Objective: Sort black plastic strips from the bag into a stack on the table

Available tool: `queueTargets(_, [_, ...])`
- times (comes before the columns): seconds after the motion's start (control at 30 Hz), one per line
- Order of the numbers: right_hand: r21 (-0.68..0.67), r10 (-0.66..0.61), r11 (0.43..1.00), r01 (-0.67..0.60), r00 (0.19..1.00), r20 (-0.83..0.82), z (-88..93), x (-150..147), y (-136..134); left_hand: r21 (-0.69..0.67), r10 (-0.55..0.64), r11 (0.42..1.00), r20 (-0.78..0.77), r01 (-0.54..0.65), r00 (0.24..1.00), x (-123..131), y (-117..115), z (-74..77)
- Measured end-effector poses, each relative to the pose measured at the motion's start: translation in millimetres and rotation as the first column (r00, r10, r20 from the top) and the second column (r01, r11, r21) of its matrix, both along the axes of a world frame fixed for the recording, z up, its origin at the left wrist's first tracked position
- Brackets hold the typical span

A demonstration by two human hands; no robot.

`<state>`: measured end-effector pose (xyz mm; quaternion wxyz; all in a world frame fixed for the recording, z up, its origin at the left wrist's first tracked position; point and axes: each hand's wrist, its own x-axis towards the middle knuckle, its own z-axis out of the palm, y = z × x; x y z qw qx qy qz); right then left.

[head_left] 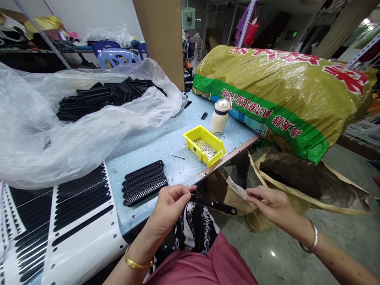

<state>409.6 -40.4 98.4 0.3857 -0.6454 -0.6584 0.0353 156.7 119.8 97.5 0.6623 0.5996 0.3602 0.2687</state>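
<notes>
Pinching a black plastic strip [213, 205] by the table edge [135, 225], the left hand [172, 206] gripped its end (gold bangle [137, 262] on the wrist) while the open right hand [268, 204] hovered just beyond

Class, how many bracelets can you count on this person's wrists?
2. A gold bracelet is on the left wrist, and a silver bracelet is on the right wrist. Any others hidden around the wrists cannot be seen from this view.

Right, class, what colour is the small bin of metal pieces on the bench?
The bin is bright yellow, best seen in the head view.
</notes>
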Motion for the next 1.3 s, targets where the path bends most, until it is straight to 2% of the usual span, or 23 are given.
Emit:
queueTargets(0.07, [-0.065,-0.042,0.997,0.037,0.997,-0.071,9.2,-2.7,5.7,0.110,-0.032,0.993,-0.057,0.038,0.998,-2.0,-3.6,-1.4])
queueTargets(0.13, [-0.148,-0.006,0.989,-0.017,0.988,-0.152,23.1,-14.7,15.7,0.199,-0.079,0.975,-0.102,0.098,0.992,-2.9,-9.0,-1.9])
queueTargets(0.2, [-0.220,0.068,0.968,-0.123,0.968,-0.241,32.3,-31.3,29.7,0.273,-0.111,0.951,-0.139,0.146,0.984,-4.0,-14.6,-1.8])
queueTargets(0.27, [-0.305,0.116,0.924,-0.231,0.929,-0.352,32.3,-47.4,44.4,0.339,-0.139,0.921,-0.174,0.192,0.975,-6.1,-19.2,-1.5])
queueTargets(0.37, [-0.397,0.124,0.836,-0.378,0.836,-0.534,21.4,-65.9,59.9,0.434,-0.189,0.860,-0.221,0.270,0.957,-10.6,-23.5,-1.5])
queueTargets(0.5, [-0.381,0.136,0.757,-0.531,0.698,-0.703,11.3,-79.5,66.1,0.593,-0.221,0.750,-0.192,0.292,0.956,-12.7,-25.9,-0.9])
queueTargets(0.63, [-0.376,0.081,0.694,-0.613,0.586,-0.806,12.2,-83.7,66.8,0.727,-0.262,0.629,-0.137,0.277,0.955,-10.9,-25.5,3.9])
queueTargets(0.73, [-0.403,0.001,0.626,-0.667,0.518,-0.855,13.5,-83.2,67.7,0.757,-0.313,0.575,-0.149,0.312,0.938,-10.7,-24.5,9.1])
queueTargets(0.83, [-0.378,-0.045,0.614,-0.693,0.447,-0.893,12.4,-83.0,68.5,0.760,-0.361,0.544,-0.169,0.354,0.917,-11.0,-23.8,12.0])
queueTargets(0.97, [-0.343,-0.087,0.625,-0.702,0.374,-0.923,7.7,-85.8,67.6,0.760,-0.391,0.526,-0.181,0.380,0.902,-11.0,-23.9,11.1])
queueTargets(1.13, [-0.333,-0.099,0.670,-0.664,0.364,-0.926,4.7,-90.9,62.9,0.789,-0.328,0.521,-0.167,0.325,0.930,-13.5,-24.0,8.0])
queueTargets(1.2, [-0.338,-0.102,0.692,-0.637,0.377,-0.921,3.3,-89.4,60.9,0.772,-0.271,0.567,-0.154,0.287,0.950,-15.6,-24.1,6.5])
queueTargets(1.23, [-0.350,-0.109,0.716,-0.604,0.398,-0.911,1.8,-87.0,59.7,0.744,-0.235,0.613,-0.149,0.266,0.960,-16.7,-24.2,5.5])
queueTargets(1.3, [-0.381,-0.140,0.789,-0.481,0.463,-0.875,-3.4,-78.2,55.6,0.638,-0.148,0.741,-0.150,0.211,0.977,-18.9,-24.7,2.7])
